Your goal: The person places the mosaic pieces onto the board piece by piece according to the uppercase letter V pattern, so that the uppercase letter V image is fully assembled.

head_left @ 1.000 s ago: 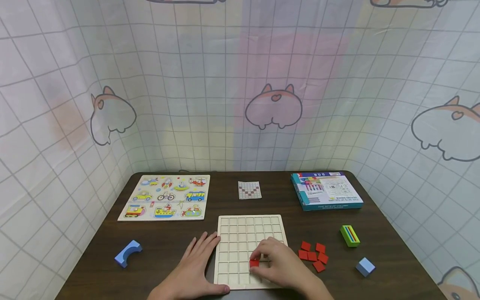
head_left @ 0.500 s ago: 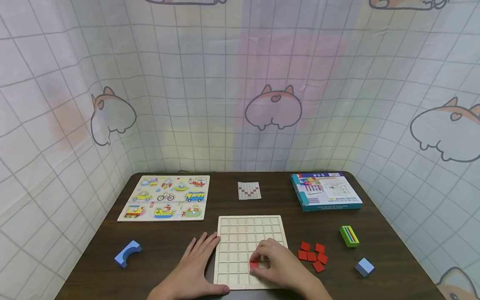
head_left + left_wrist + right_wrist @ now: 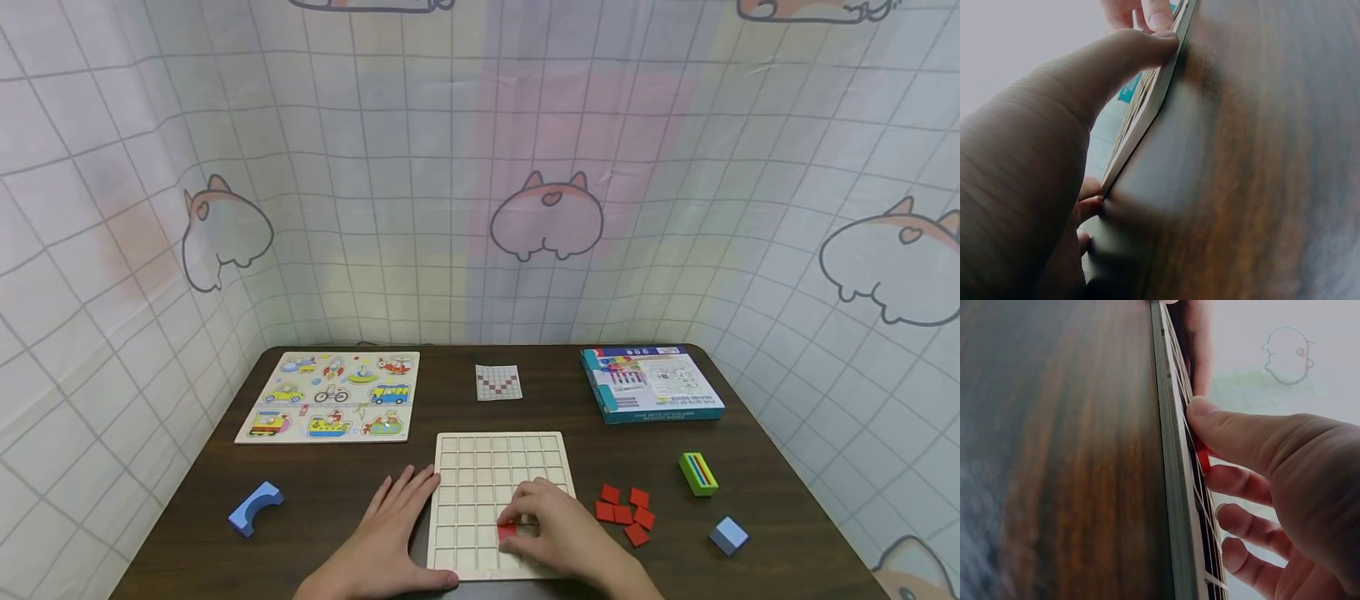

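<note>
Pinching red tile (image 3: pixel 506 532), right hand (image 3: pixel 553 529); tile at hand's nine o'clock, on grid board (image 3: pixel 467 475). Left hand (image 3: pixel 393 533), outstretched, touching board's nine-o'clock edge. Dark wood-grain counter (image 3: pixel 318 483); grid-print cloth wall (image 3: pixel 420 275), twelve o'clock.

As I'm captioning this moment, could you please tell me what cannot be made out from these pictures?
Head view: some squares of the board, covered by the right hand.
Head view: fine print on the box, too small.
Right wrist view: part of the red tile, behind that hand.
Left wrist view: the board's squares, seen nearly edge-on.
</note>
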Action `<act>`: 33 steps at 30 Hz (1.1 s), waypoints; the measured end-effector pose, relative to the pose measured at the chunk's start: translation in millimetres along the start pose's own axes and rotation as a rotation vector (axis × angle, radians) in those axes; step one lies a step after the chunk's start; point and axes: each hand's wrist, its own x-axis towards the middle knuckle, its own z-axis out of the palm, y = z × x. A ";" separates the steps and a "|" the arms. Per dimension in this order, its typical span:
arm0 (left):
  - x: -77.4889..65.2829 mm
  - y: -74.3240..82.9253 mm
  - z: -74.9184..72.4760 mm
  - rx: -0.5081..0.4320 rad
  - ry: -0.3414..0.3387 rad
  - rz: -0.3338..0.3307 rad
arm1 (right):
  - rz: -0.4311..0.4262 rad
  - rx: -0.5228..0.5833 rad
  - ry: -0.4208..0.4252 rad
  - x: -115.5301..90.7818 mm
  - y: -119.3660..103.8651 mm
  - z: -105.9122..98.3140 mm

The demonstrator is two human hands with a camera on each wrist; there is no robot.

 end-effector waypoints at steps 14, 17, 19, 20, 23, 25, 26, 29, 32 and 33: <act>-1.8 -1.0 -1.5 0.007 0.006 0.009 | -0.041 -0.014 0.014 0.2 -2.0 2.5; -0.5 -2.0 -0.2 0.010 0.001 0.004 | -0.037 -0.019 0.012 -1.0 -0.1 0.2; -0.1 -1.9 0.5 0.010 -0.004 0.000 | -0.027 -0.008 0.014 -2.8 1.7 -3.4; 0.0 -1.7 0.8 0.010 -0.006 -0.001 | -0.017 0.002 0.014 -3.9 3.0 -5.7; 0.1 -0.6 1.5 0.009 -0.007 -0.004 | 0.026 0.033 0.024 -7.8 7.2 -15.3; 0.1 0.1 1.7 0.008 -0.007 -0.004 | 0.055 0.045 0.043 -11.4 10.3 -22.4; 0.2 0.3 1.7 0.008 -0.007 -0.004 | 0.065 0.041 0.055 -13.4 12.2 -25.6; 0.3 0.4 1.3 0.008 -0.007 -0.004 | 0.075 0.024 0.101 -19.9 18.3 -33.3; -0.2 0.6 0.2 0.002 -0.010 -0.005 | 0.084 0.007 0.133 -25.2 25.2 -38.4; -0.4 0.7 -0.2 0.000 -0.011 -0.005 | 0.089 0.009 0.139 -26.8 27.3 -39.9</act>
